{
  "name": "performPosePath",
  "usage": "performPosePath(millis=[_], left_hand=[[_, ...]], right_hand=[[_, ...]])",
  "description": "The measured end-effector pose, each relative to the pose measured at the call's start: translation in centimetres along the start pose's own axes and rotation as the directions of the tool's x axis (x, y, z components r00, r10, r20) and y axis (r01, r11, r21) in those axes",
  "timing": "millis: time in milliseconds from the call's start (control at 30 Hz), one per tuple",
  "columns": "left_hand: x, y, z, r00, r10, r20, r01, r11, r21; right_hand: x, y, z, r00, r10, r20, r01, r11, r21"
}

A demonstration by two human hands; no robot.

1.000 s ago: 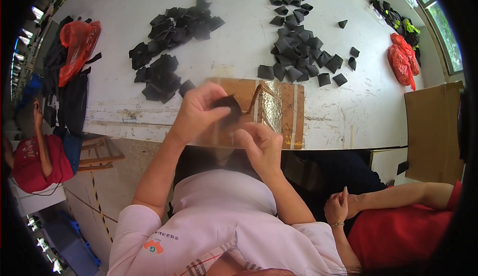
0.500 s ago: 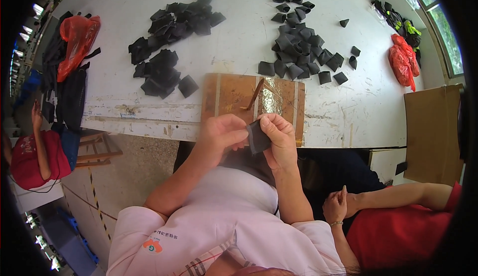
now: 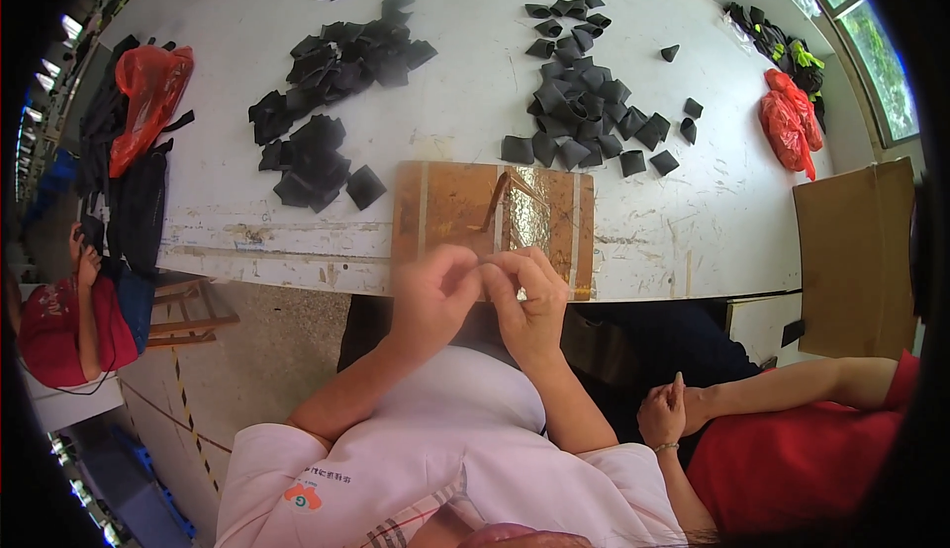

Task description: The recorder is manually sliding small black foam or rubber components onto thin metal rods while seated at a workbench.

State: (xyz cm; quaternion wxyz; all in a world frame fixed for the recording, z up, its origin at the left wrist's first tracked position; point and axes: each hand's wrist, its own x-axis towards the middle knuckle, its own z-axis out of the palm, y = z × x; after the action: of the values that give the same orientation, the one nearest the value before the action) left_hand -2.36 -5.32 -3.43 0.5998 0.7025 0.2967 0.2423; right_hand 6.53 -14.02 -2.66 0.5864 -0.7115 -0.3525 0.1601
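My left hand (image 3: 431,296) and my right hand (image 3: 530,303) meet fingertip to fingertip over the table's near edge, both closed. Between the pinched fingers shows only a dark sliver of a small black fabric piece (image 3: 484,263); the rest of it is hidden. The left fingers are blurred. Just beyond my hands lies a brown wooden board (image 3: 409,207) with pale stripes and a shiny taped band. A thin brown strip (image 3: 495,200) stands tilted on the board. Flat black pieces (image 3: 315,157) are heaped at the left, and folded, loop-like black pieces (image 3: 584,103) at the right.
Red plastic bags lie at the left (image 3: 148,103) and right (image 3: 789,123) of the white table (image 3: 693,217). A cardboard box (image 3: 853,261) stands at the right edge. One person in red (image 3: 792,459) sits close on my right; another (image 3: 79,320) is at the far left.
The black fabric piece, plainly visible before, is now almost hidden behind my fingers. My hands have drawn together, the right one shifting left. The whole view has tilted slightly.
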Motion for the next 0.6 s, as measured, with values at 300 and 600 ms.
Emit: performPosePath(millis=[300,600], left_hand=[[0.8,-0.5,0.2,0.961,0.037,-0.275,-0.046,0.999,-0.025],[1.0,-0.7,-0.1,0.993,0.008,-0.115,-0.031,0.979,-0.201]], right_hand=[[0.6,1.8,1.6,0.95,-0.294,0.106,0.303,0.785,-0.54],[0.8,1.0,0.4,0.78,0.431,0.453,-0.563,0.168,0.809]])
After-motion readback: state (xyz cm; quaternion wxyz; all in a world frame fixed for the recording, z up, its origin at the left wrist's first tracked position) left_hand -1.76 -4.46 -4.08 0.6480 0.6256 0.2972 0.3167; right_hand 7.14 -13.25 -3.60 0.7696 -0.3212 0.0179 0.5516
